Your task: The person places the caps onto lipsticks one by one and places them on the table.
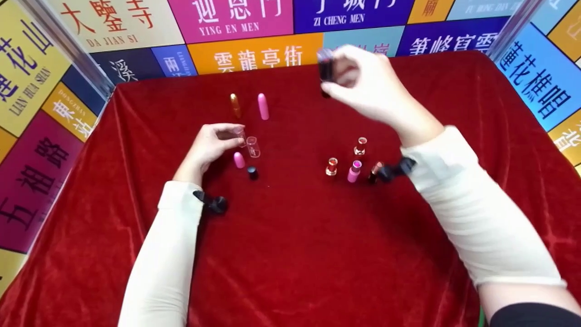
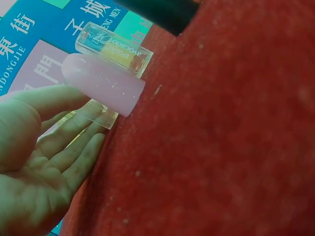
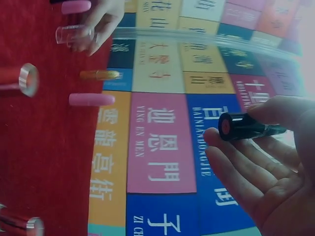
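Note:
Near the back, raised over the cloth, my right hand [image 1: 370, 84] pinches a black lipstick tube [image 3: 253, 126] between thumb and fingers; a reddish tip shows at its end. On the left side of the table my left hand [image 1: 211, 145] has thumb and fingers around a clear lipstick cap [image 1: 239, 135], partly hidden by them. Close beside it stands a second clear cap [image 1: 253, 147], which bears printed letters in the left wrist view. A short pink cap [image 1: 239, 160] and a small black cap [image 1: 252, 172] stand just in front of that hand.
Behind the left hand stand a gold bullet-shaped piece [image 1: 235, 105] and a pink one [image 1: 263, 107]. Right of centre are several uncapped lipsticks, among them a pink one [image 1: 354, 171]. Red cloth [image 1: 290, 254] covers the table; lettered panels [image 1: 254, 56] rise behind it.

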Demonstrator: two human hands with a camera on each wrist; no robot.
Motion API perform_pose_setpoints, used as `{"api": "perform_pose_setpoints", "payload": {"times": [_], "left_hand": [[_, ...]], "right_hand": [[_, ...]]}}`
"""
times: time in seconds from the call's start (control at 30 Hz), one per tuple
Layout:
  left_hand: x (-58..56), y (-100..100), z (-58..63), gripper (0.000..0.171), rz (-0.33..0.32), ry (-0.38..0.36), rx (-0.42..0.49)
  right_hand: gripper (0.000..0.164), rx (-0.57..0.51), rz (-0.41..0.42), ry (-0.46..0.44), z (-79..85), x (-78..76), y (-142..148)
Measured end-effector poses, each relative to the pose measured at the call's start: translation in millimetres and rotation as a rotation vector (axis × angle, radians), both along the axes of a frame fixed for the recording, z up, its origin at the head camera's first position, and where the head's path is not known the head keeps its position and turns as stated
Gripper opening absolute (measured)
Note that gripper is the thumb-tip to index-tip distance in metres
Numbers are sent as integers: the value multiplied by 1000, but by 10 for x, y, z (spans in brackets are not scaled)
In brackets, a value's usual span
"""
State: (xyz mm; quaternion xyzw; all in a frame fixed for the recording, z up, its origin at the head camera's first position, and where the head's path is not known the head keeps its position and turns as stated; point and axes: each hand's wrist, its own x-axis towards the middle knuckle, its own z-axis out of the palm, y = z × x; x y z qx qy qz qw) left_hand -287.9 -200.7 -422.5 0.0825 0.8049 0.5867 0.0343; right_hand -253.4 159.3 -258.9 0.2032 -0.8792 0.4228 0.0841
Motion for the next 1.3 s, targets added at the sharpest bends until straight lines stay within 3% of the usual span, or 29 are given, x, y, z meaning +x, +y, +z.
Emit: {"api": "perform_pose_setpoints", "payload": {"times": [0.13,0.27,0.5,0.6,0.9,1.3], "left_hand": [[11,-4,17,37,-1,3,-6],[15,12,20,36,6,21,-34],[5,39,-6,30,25,28,-67],[-3,58,-5,33,13,15,-74],[-11,31,25,31,24,20,-74],[-6,19,9,31,24,20,-83]], "right_hand": [[36,117,9,1,65,-315,-198],[33,206,6,-57,16,-626,-365],[28,227,34,-254,-362,-1086,-489],[27,256,24,-289,-514,-1216,-491],[32,398,-5,-241,-798,-1334,-597],[33,400,-10,-302,-927,-1288,-722]]}}
